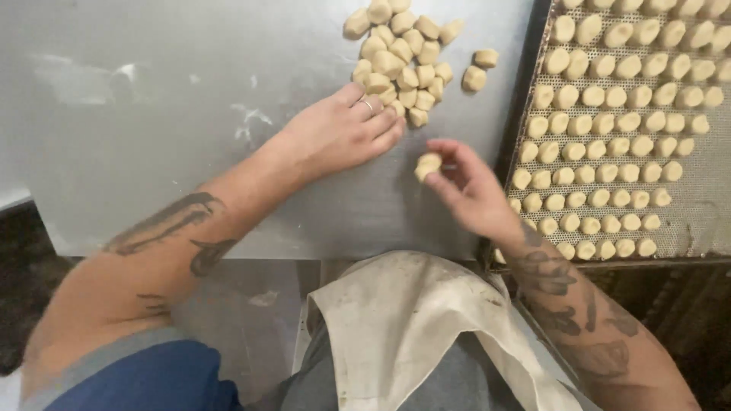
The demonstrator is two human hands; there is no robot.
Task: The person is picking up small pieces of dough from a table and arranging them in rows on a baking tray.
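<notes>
**Dough pieces pass from pile to tray, one at a time**

On a steel worktable (190,91) dusted with streaks of flour, a person seen from above works with two bare, tattooed forearms. The right hand (468,186) is raised just above the table's near edge, its thumb and fingertips pinched closed around a single small dough piece (428,165), pale and roughly rounded. The left hand (346,129), a ring on one finger, lies palm-down and flat on the steel with fingers extended and nothing gripped; its fingertips touch the near edge of a loose pile of dough pieces (401,61) heaped toward the far side of the table. Two more stray pieces (480,68) sit just to the right of the pile, apart from it.

Beside the table on the right lies a perforated metal tray (697,205), already lined with neat rows of shaped dough pieces (601,129) across most of its surface, with bare mesh left along its right and near portions. A flour-stained cloth apron (411,320) hangs over the person's lap at the bottom of the view.
</notes>
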